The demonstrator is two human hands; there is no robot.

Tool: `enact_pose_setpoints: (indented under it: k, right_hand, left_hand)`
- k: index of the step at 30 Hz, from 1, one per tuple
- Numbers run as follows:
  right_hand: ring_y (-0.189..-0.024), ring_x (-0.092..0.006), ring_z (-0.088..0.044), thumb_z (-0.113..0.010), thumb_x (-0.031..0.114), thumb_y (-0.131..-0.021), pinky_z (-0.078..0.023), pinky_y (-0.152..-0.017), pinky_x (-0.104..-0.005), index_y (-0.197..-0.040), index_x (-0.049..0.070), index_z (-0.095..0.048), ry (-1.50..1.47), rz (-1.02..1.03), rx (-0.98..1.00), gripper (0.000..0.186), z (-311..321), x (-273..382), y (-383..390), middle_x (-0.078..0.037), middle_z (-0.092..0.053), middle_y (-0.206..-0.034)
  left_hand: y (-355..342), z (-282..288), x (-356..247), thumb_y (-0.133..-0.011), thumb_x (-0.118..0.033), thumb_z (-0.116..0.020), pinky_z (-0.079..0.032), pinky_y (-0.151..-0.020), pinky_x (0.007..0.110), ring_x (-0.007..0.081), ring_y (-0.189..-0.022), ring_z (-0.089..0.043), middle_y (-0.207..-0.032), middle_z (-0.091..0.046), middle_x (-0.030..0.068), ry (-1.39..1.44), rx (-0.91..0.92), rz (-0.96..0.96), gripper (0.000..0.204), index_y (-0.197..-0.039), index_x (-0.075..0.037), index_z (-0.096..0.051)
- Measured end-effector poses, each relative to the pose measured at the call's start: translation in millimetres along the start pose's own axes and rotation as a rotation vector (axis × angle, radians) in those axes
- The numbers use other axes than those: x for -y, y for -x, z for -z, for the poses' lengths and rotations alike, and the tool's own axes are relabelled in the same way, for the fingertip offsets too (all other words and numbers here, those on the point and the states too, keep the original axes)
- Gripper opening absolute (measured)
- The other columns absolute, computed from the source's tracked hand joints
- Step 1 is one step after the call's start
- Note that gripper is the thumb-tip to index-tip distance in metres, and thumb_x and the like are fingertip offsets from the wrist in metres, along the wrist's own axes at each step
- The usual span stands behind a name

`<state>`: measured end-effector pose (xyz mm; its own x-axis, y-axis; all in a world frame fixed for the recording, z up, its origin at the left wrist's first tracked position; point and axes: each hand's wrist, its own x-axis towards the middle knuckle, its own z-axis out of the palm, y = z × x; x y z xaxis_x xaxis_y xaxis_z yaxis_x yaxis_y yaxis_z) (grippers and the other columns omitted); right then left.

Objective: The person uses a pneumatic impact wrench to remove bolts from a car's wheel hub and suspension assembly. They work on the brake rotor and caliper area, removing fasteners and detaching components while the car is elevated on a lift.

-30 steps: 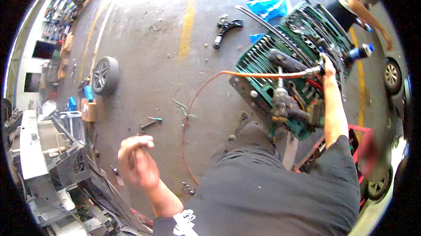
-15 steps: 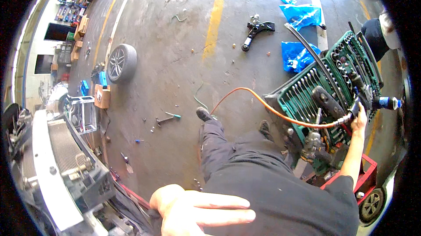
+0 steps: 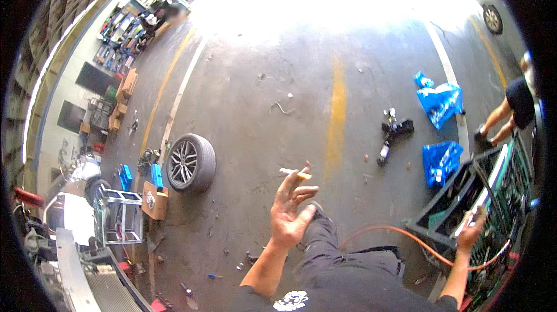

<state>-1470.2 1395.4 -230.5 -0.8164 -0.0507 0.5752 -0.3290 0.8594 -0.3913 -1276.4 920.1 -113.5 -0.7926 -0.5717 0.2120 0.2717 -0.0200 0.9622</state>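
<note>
My left hand (image 3: 290, 216) is raised in front of me, a cigarette (image 3: 296, 173) held between its fingers. At the right, my right hand (image 3: 471, 229) is closed around a long pale strip (image 3: 488, 187) that looks like an edge of the tool case (image 3: 506, 202). The case is green and dark, tilted and seen steeply from the side, so most of its tools are hidden. An orange hose (image 3: 400, 232) curves from beside my leg to below my right hand.
A wheel (image 3: 191, 163) stands left, near a cardboard box (image 3: 155, 200) and a metal frame (image 3: 120, 217). A black control arm (image 3: 395, 130) and blue plastic bags (image 3: 442, 164) lie ahead. Another person (image 3: 516, 103) stands beyond the tool case. Car front parts (image 3: 110, 280) stand lower left.
The view has tipped upward. My left hand has risen forward from the lower edge, now showing the cigarette. My right hand has left the hose's fitting for the pale strip; the tool case appears tilted.
</note>
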Motion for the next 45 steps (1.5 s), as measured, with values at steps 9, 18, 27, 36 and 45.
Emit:
enact_pose_setpoints:
  k: [9,18,27,36,45]
  right_hand:
    - [-0.07,-0.0219,-0.065,-0.069,0.018,-0.078,-0.053,-0.062,-0.0341,-0.107,-0.006,-0.055,-0.18,-0.563,1.44,0.041,-195,192,95,-0.017,-0.065,-0.086]
    - [-0.057,-0.0219,-0.065,-0.069,0.024,-0.07,-0.052,-0.054,-0.0347,-0.091,-0.006,-0.061,0.082,-0.715,1.476,0.038,-340,304,84,-0.014,-0.065,-0.069]
    - [-0.063,-0.0068,-0.049,-0.069,0.018,-0.08,-0.04,-0.056,-0.0214,-0.109,0.004,-0.057,-0.933,-0.365,0.767,0.034,-637,746,-242,-0.001,-0.057,-0.077]
    - [-0.089,-0.0202,-0.049,-0.053,0.03,-0.09,-0.039,-0.087,-0.0416,-0.113,0.006,-0.054,-1.614,1.366,0.703,0.034,-606,1221,-515,-0.009,-0.055,-0.093]
    - [-0.091,-0.0204,-0.049,-0.053,0.03,-0.09,-0.038,-0.088,-0.041,-0.114,0.006,-0.053,-1.548,1.734,0.636,0.034,-741,1520,-585,-0.009,-0.055,-0.094]
  left_hand:
    - [-80,265,-10,-0.078,0.014,-0.048,-0.05,-0.082,0.029,0.0186,-0.094,-0.062,-0.125,-0.052,0.013,-0.129,-0.457,0.056,0.056,-0.132,0.0,-0.041]
    - [-225,464,81,-0.078,0.01,-0.051,-0.053,-0.075,0.029,0.0185,-0.085,-0.063,-0.12,-0.054,0.0123,-0.067,-0.554,0.263,0.052,-0.129,0.001,-0.044]
    - [-249,726,200,-0.077,-0.005,-0.057,-0.05,-0.055,0.031,0.017,-0.063,-0.06,-0.081,-0.062,0.0118,-0.505,-0.972,1.09,0.038,-0.114,0.004,-0.057]
    - [-296,891,251,-0.078,-0.014,-0.061,-0.05,-0.072,0.038,0.0261,-0.082,-0.062,-0.095,-0.064,0.0156,-0.567,-1.281,1.444,0.031,-0.105,0.002,-0.059]
    - [-652,1176,257,-0.078,-0.001,-0.057,-0.046,-0.087,0.033,0.0216,-0.095,-0.062,-0.104,-0.065,0.0142,-0.391,-1.215,1.035,0.033,-0.111,0.003,-0.059]
